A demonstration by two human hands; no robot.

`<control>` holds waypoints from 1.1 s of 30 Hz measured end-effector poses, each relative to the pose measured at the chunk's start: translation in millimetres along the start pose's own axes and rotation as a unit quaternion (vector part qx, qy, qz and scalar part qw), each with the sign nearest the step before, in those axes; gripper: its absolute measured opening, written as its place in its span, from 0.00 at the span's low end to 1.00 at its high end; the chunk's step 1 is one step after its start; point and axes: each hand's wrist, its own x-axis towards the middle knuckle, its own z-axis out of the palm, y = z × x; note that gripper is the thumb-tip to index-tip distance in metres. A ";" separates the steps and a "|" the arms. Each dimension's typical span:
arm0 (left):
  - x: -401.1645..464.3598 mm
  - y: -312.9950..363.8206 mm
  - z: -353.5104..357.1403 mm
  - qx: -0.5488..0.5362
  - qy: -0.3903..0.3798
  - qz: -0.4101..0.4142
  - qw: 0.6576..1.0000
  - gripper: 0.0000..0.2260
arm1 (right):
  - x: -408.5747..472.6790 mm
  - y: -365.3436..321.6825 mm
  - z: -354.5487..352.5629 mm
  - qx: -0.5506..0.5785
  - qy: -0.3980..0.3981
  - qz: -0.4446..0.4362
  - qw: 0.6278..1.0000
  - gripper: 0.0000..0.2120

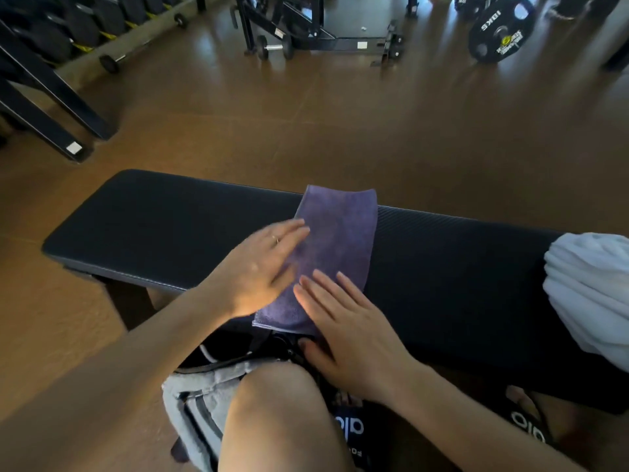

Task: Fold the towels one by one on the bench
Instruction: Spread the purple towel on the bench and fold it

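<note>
A purple towel (337, 240), folded into a long strip, lies across the black padded bench (143, 226), reaching from its far edge to its near edge. My left hand (262, 267) lies flat on the towel's left side, fingers straight, slightly blurred. My right hand (343, 332) presses flat on the towel's near end at the bench's front edge, fingers spread. A bunched white towel (589, 291) sits on the right end of the bench.
A grey bag (197, 400) with an open zip stands on the floor below the bench, beside my bare knee (282, 413). Dumbbell racks (68, 28), a machine frame (323, 25) and a weight plate (500, 32) line the far side of the brown floor.
</note>
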 end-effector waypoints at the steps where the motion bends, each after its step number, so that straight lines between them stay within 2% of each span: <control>1: -12.3 3.0 2.5 0.020 -0.038 0.030 0.999 0.27 | -6.9 0.2 7.6 -0.019 -0.023 0.009 1.000 0.35; 3: -31.1 6.3 12.5 0.056 -0.126 0.030 0.990 0.29 | -17.4 5.0 17.3 -0.067 -0.046 0.016 0.997 0.38; 5: -38.3 4.8 22.3 0.057 -0.154 0.010 0.986 0.29 | -22.0 8.8 20.6 -0.103 -0.037 0.016 0.994 0.39; 10: -38.4 -2.7 24.0 0.045 -0.144 0.012 0.988 0.30 | -21.9 10.2 19.4 -0.137 0.002 0.007 0.991 0.39; 13: -44.9 -1.6 14.2 0.048 -0.073 0.057 0.995 0.34 | -18.6 18.3 14.1 -0.139 -0.014 0.020 0.990 0.43; 17: -56.9 -2.1 14.9 0.117 -0.076 0.104 0.985 0.37 | -15.6 26.3 14.6 -0.127 -0.008 0.006 0.992 0.38; 21: -58.0 0.5 24.7 0.127 -0.060 0.093 0.986 0.33 | -12.6 24.3 14.4 -0.104 0.013 0.000 0.995 0.30; 26: -56.9 -4.1 16.6 0.139 -0.028 0.129 0.981 0.19 | -11.1 32.9 -0.4 -0.048 0.069 -0.025 0.996 0.20; 29: -58.1 -8.4 8.5 0.036 -0.022 0.095 0.995 0.15 | -8.6 33.0 -13.2 0.011 0.080 0.001 0.997 0.22; 33: -47.7 -4.5 -8.3 -0.146 -0.030 -0.014 0.989 0.04 | 0.8 36.9 -19.9 0.154 0.103 0.107 0.977 0.17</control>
